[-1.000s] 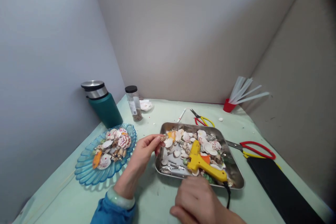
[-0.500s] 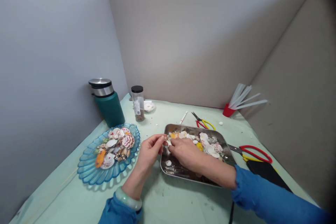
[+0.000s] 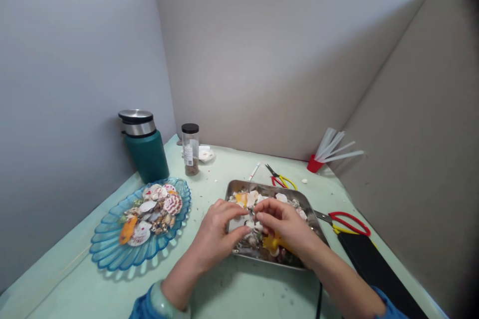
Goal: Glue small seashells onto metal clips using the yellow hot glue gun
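While both hands are over the metal tray [image 3: 270,190] of shells [image 3: 252,198], the left hand [image 3: 216,229] holds thumb and index finger spread, their tips directed toward the right hand. Right hand [image 3: 280,222]: thumb and index tips close together near the left fingertips; cannot tell whether a small piece is pinched there. Shells lie loose in the tray, partly hidden by the hands; a yellow glue gun [image 3: 272,242] lies among them, under the right hand. Left of the tray, well apart: blue scalloped plate [image 3: 102,241] bearing more shells [image 3: 140,233]. Red-handled scissors [image 3: 325,217] at the tray's right side; black flat object [image 3: 377,274] just beside these.
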A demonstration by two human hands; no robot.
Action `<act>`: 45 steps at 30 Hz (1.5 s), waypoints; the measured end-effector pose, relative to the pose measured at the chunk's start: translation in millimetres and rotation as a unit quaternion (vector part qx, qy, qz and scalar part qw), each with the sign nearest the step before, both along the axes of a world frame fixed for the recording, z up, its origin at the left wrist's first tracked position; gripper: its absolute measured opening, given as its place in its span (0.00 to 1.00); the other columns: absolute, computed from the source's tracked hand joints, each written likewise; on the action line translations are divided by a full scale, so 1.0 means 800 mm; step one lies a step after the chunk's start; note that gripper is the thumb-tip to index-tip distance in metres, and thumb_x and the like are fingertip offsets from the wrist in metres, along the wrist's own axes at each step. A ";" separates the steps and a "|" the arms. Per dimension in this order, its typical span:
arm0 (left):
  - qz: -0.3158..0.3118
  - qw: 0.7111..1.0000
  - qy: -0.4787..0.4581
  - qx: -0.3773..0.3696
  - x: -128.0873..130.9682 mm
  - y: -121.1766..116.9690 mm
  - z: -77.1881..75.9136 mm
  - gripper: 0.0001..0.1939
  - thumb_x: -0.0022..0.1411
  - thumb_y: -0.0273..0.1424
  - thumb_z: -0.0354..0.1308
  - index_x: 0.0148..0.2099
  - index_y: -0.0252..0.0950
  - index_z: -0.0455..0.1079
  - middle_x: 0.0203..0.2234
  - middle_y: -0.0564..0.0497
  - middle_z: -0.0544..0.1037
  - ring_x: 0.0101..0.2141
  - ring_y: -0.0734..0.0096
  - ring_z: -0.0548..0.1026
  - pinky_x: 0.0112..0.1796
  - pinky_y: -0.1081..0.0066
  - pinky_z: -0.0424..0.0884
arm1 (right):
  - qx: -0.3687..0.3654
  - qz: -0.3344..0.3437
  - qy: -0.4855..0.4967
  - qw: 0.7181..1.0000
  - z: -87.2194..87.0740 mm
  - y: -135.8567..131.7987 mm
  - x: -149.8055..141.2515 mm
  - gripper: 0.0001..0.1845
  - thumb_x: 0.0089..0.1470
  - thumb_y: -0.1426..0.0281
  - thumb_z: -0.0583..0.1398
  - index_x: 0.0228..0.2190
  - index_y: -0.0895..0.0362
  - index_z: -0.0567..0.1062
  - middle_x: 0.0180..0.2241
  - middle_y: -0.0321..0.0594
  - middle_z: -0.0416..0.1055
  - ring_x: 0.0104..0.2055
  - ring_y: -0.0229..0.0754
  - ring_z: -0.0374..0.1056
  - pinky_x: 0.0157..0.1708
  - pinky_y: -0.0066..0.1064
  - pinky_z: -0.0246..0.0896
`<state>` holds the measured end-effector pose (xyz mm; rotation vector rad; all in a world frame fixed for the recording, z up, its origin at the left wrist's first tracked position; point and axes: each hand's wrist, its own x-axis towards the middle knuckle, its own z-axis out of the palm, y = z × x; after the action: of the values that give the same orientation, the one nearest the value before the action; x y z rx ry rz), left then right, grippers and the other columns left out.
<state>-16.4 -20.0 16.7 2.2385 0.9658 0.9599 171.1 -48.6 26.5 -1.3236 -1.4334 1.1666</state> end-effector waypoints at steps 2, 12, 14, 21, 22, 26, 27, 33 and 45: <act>0.003 0.999 -0.033 -0.034 0.004 -0.003 0.000 0.11 0.54 0.29 0.62 0.42 0.38 0.74 0.34 0.48 0.79 0.38 0.64 0.73 0.41 0.66 0.68 | -0.004 0.001 0.025 1.000 0.002 -0.002 -0.007 0.14 0.48 0.60 0.60 0.32 0.58 0.69 0.21 0.29 0.63 0.20 0.32 0.59 0.21 0.25 0.54; 0.037 0.989 -0.100 -0.098 0.009 0.001 -0.007 0.04 0.56 0.27 0.59 0.33 0.35 0.74 0.27 0.51 0.78 0.30 0.70 0.75 0.34 0.73 0.68 | 0.036 -0.017 0.008 0.999 -0.011 -0.005 -0.010 0.07 0.51 0.66 0.60 0.31 0.57 0.72 0.21 0.29 0.62 0.22 0.33 0.57 0.22 0.25 0.52; 0.029 0.992 -0.084 -0.091 0.009 0.002 -0.008 0.05 0.57 0.28 0.59 0.35 0.35 0.75 0.27 0.51 0.78 0.31 0.70 0.74 0.35 0.72 0.68 | 0.044 -0.015 -0.015 0.999 -0.010 -0.006 -0.010 0.05 0.53 0.68 0.59 0.30 0.57 0.72 0.21 0.29 0.62 0.23 0.33 0.58 0.23 0.25 0.53; 0.078 0.997 -0.014 -0.016 0.008 0.004 -0.011 0.04 0.56 0.26 0.58 0.33 0.37 0.75 0.28 0.50 0.78 0.33 0.66 0.74 0.37 0.68 0.66 | 0.174 0.026 -0.452 0.875 -0.006 -0.010 -0.006 0.05 0.51 0.75 0.60 0.30 0.55 0.75 0.31 0.40 0.73 0.37 0.45 0.65 0.37 0.35 0.58; 0.082 0.996 -0.012 -0.013 0.007 0.005 -0.012 0.04 0.56 0.26 0.59 0.32 0.37 0.75 0.28 0.50 0.78 0.34 0.66 0.74 0.38 0.68 0.66 | 0.173 0.033 -0.469 0.865 -0.009 -0.010 -0.007 0.04 0.49 0.76 0.61 0.27 0.56 0.76 0.29 0.41 0.73 0.37 0.47 0.65 0.37 0.36 0.57; 0.091 0.996 -0.009 -0.015 0.005 0.009 -0.014 0.03 0.55 0.25 0.60 0.32 0.36 0.75 0.28 0.50 0.79 0.33 0.66 0.74 0.38 0.68 0.66 | 0.180 0.057 -0.502 0.844 -0.022 -0.007 -0.014 0.06 0.46 0.76 0.63 0.21 0.57 0.75 0.25 0.42 0.72 0.35 0.48 0.65 0.36 0.36 0.56; 0.093 0.996 -0.010 -0.016 0.004 0.010 -0.014 0.03 0.55 0.25 0.60 0.32 0.36 0.75 0.28 0.50 0.79 0.33 0.66 0.74 0.38 0.68 0.66 | 0.183 0.061 -0.505 0.841 -0.023 -0.006 -0.015 0.06 0.47 0.76 0.63 0.21 0.57 0.75 0.25 0.42 0.72 0.34 0.47 0.65 0.36 0.36 0.56; 0.095 0.995 -0.023 -0.020 0.004 0.008 -0.014 0.03 0.54 0.25 0.60 0.32 0.36 0.76 0.27 0.51 0.79 0.33 0.66 0.74 0.38 0.68 0.67 | 0.207 -0.020 -0.494 0.844 -0.002 -0.001 -0.003 0.12 0.54 0.75 0.59 0.42 0.60 0.75 0.38 0.48 0.72 0.43 0.51 0.63 0.43 0.41 0.57; 0.055 0.997 -0.060 0.007 0.009 -0.002 -0.009 0.02 0.55 0.26 0.62 0.31 0.36 0.76 0.26 0.51 0.79 0.31 0.68 0.74 0.36 0.70 0.66 | 0.250 -0.001 -0.345 0.905 -0.003 -0.011 -0.012 0.05 0.56 0.74 0.58 0.34 0.55 0.75 0.32 0.38 0.73 0.34 0.42 0.68 0.34 0.32 0.59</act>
<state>-9.1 -22.0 9.1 2.1289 1.0399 1.1392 161.2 -57.6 23.9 -1.4054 -2.0519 0.2511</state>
